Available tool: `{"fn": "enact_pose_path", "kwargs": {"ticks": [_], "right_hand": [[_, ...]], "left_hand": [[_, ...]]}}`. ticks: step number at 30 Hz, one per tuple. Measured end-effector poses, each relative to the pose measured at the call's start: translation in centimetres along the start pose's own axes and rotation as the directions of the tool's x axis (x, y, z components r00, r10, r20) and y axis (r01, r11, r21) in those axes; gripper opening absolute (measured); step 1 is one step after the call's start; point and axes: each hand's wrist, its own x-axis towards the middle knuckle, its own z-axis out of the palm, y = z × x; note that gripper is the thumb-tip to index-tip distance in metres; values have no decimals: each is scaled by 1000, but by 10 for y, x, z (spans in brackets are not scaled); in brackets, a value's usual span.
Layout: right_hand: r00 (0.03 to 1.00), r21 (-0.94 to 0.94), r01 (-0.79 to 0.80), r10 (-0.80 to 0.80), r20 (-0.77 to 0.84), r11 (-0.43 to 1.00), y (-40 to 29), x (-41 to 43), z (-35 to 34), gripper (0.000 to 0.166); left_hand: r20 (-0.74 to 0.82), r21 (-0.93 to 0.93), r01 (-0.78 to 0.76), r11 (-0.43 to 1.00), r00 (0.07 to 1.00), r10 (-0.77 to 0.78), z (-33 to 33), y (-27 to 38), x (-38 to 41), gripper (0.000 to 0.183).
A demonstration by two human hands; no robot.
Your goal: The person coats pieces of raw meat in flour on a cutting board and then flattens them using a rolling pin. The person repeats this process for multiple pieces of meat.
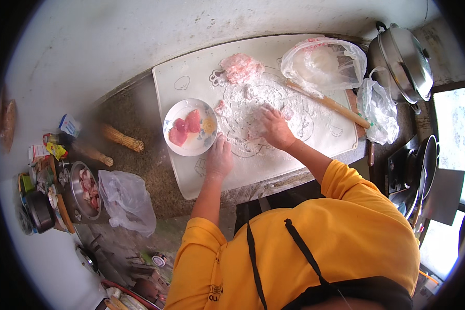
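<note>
My left hand (219, 158), dusted with flour, rests on the white mat (193, 174) with its fingers at the rim of a plate. Whether they grip the rim I cannot tell. On that flowered white plate (177, 148) lie several pink pieces of raw meat (192, 121). My right hand (276, 130) reaches into the loose flour (236, 126) at the mat's middle. Its floury fingertips point down, and what is under them is hidden. Small floured meat pieces (222, 108) lie around it. Farther back sits a heap of floured raw meat (241, 68).
A wooden rolling pin (329, 104) slants across the mat's right side, beside an open plastic bag of flour (321, 64). A lidded steel pot (401, 64) stands back right. On the left are straw brushes (122, 137), a steel bowl of meat (86, 190) and a plastic bag (128, 199).
</note>
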Motion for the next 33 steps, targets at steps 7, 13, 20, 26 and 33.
{"fn": "enact_pose_path", "kwargs": {"ticks": [7, 13, 20, 26, 33], "right_hand": [[995, 131, 39, -50, 83, 991, -4, 9, -9, 30], [961, 237, 252, -271, 54, 938, -9, -15, -7, 36], [874, -8, 329, -301, 381, 944, -45, -20, 8, 64], [953, -178, 169, -114, 282, 969, 6, 4, -1, 62], [859, 17, 335, -313, 406, 942, -31, 15, 12, 57]], "left_hand": [[-43, 7, -6, 1000, 999, 6, 7, -3, -2, 22], [-40, 5, -24, 1000, 999, 25, 1, 0, 2, 21], [-26, 8, -7, 1000, 1000, 7, 9, -6, -3, 21], [-17, 15, 14, 1000, 1000, -14, 6, -1, -4, 22], [-1, 50, -3, 999, 1000, 3, 11, -8, -6, 21]]}}
